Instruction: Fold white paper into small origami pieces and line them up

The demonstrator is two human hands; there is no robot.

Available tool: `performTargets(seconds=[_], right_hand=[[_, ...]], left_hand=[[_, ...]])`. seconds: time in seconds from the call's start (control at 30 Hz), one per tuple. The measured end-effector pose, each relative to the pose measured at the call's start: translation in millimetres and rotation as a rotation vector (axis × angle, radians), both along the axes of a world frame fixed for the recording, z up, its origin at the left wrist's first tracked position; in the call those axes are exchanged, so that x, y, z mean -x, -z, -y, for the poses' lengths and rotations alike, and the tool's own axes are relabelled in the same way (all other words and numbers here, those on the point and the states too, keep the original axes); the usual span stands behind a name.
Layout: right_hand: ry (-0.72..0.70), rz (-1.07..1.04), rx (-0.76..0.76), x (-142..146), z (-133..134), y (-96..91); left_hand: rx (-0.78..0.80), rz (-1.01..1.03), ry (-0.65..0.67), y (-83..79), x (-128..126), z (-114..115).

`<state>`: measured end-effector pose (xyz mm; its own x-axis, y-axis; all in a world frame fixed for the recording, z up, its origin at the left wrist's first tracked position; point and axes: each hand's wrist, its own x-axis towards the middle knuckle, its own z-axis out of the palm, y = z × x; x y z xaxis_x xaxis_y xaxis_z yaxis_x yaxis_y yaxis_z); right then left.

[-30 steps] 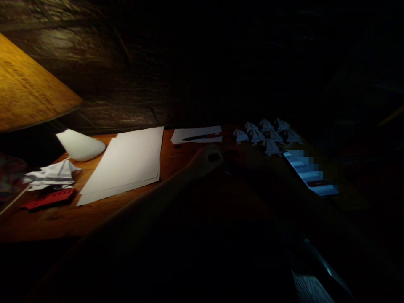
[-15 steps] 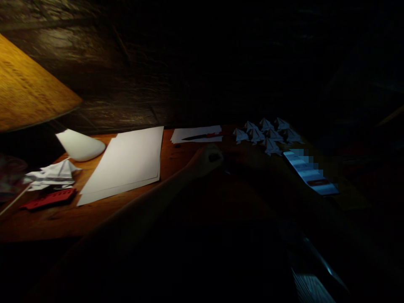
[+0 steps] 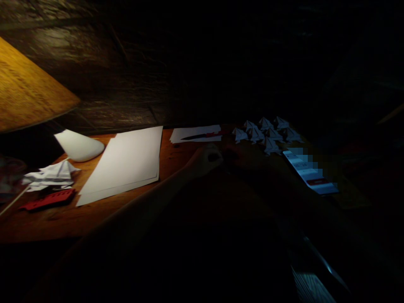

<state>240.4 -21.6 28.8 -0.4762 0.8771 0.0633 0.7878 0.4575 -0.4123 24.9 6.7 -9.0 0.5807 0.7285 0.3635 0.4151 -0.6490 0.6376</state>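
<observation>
My left hand (image 3: pixel 206 159) is over the middle of the wooden table, its fingers curled round into a loop. What it pinches is lost in the dark. My right hand (image 3: pixel 241 159) is close beside it, almost black in shadow, so its fingers do not show clearly. Just beyond the hands, a knife (image 3: pixel 202 136) with a red handle lies across small white sheets (image 3: pixel 186 132). Several folded paper figures (image 3: pixel 265 132) stand in a group behind and to the right of my right hand.
Large white paper sheets (image 3: pixel 126 158) lie left of my hands. Farther left are a white lamp base (image 3: pixel 78 145) under a yellow shade (image 3: pixel 31 88), a crumpled-looking folded paper (image 3: pixel 53 174) and a red object with holes (image 3: pixel 49 200). A lit phone (image 3: pixel 304 170) lies on the right.
My hands stay nearly in place. The right hand has shifted slightly towards the left one, and a small pale glint below them has dimmed.
</observation>
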Motion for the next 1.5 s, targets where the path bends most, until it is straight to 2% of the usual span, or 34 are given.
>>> performTargets(seconds=[0.4, 0.53, 1.1, 1.5], right_hand=[[-0.007, 0.061, -0.087, 1.0, 3.1, 1.1], [-0.046, 0.012, -0.072, 2.1, 3.9, 1.5], [0.000, 0.000, 0.000, 2.3, 1.9, -2.8], [0.019, -0.046, -0.016, 2.5, -1.1, 4.0]], left_hand=[[0.008, -0.008, -0.022, -0.3, -0.1, 0.5], [-0.001, -0.012, -0.024, 0.2, -0.6, 0.8], [-0.002, 0.012, -0.014, 0.0, -1.1, 0.9], [-0.021, 0.028, -0.029, 2.7, -1.9, -0.7]])
